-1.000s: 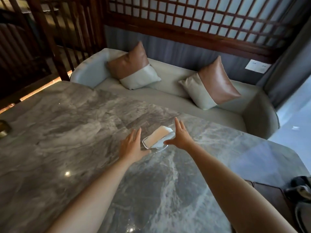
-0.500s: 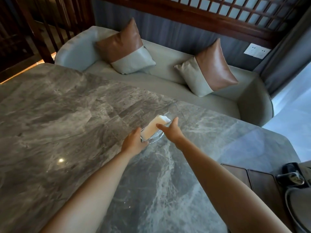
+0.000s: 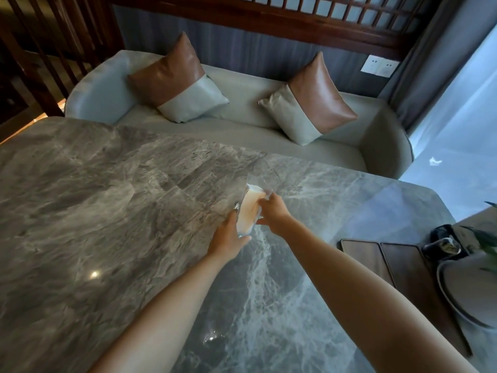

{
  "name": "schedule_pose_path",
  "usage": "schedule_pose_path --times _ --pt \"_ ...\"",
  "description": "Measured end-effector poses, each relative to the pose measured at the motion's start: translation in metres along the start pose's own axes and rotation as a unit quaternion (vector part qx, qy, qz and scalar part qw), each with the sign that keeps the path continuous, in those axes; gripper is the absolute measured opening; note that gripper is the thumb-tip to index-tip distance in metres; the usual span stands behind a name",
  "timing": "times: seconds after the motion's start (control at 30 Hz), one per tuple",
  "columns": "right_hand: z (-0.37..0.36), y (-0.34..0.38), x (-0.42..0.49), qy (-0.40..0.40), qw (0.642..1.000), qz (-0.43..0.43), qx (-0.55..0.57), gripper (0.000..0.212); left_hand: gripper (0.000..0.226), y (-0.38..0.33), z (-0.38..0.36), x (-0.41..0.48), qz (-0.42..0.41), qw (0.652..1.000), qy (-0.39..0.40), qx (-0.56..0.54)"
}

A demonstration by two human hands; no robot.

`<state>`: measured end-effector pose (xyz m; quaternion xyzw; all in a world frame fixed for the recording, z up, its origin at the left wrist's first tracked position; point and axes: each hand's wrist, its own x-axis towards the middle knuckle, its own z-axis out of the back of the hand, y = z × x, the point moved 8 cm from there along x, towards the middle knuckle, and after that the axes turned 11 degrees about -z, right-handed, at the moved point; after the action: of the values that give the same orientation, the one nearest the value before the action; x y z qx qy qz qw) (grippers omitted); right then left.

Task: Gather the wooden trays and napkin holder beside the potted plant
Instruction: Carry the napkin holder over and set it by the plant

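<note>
A clear napkin holder (image 3: 248, 211) with pale napkins in it is lifted and tilted above the grey marble table (image 3: 107, 211). My left hand (image 3: 228, 238) grips its near lower end and my right hand (image 3: 274, 214) grips its right side. Two dark wooden trays (image 3: 363, 257) lie side by side at the table's right, next to the grey pot (image 3: 468, 286) of the plant, whose green leaves (image 3: 486, 235) show at the frame's right edge.
A black object with a metal top (image 3: 441, 243) sits behind the trays by the pot. A grey sofa (image 3: 242, 117) with two brown-and-grey cushions stands beyond the table's far edge. Dark wooden slats rise at the left.
Both hands have closed on the napkin holder and lifted it off the table, tipping it upright. The view has swung right, bringing the trays and pot into sight.
</note>
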<state>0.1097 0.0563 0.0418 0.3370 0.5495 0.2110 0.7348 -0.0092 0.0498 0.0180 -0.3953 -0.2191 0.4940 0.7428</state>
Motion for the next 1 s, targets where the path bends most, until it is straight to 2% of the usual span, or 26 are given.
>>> schedule_pose_path --times 0.17,0.33,0.43,0.53,0.67,0.73,0.8,1.0 --pt "0.033 -0.007 -0.020 0.002 1.000 0.008 0.002 0.038 0.066 -0.026 -0.020 -0.009 -0.021 0.998 0.053 -0.012" --pt "0.088 0.000 -0.056 0.003 0.999 0.044 -0.002 0.037 0.080 -0.071 -0.043 -0.013 -0.059 0.986 0.153 -0.019" --pt "0.127 -0.001 -0.084 0.024 0.998 0.062 -0.007 0.028 0.073 -0.105 -0.055 -0.012 -0.106 0.972 0.208 -0.002" --pt "0.170 -0.010 -0.113 0.031 0.998 0.050 0.001 0.033 0.062 -0.142 -0.060 -0.007 -0.165 0.964 0.199 0.060" --pt "0.227 -0.034 -0.148 0.022 0.999 0.030 -0.030 0.046 0.089 -0.196 -0.079 -0.006 -0.226 0.955 0.173 0.086" --pt "0.254 -0.050 -0.166 0.021 0.999 0.017 -0.039 0.047 0.103 -0.225 -0.102 -0.014 -0.264 0.938 0.210 0.074" --pt "0.280 -0.068 -0.185 0.010 0.998 0.002 -0.059 0.045 0.108 -0.255 -0.131 -0.027 -0.301 0.914 0.263 0.071" --pt "0.357 -0.135 -0.235 -0.035 0.993 -0.044 -0.102 0.046 0.084 -0.323 -0.240 -0.081 -0.372 0.823 0.419 0.095"
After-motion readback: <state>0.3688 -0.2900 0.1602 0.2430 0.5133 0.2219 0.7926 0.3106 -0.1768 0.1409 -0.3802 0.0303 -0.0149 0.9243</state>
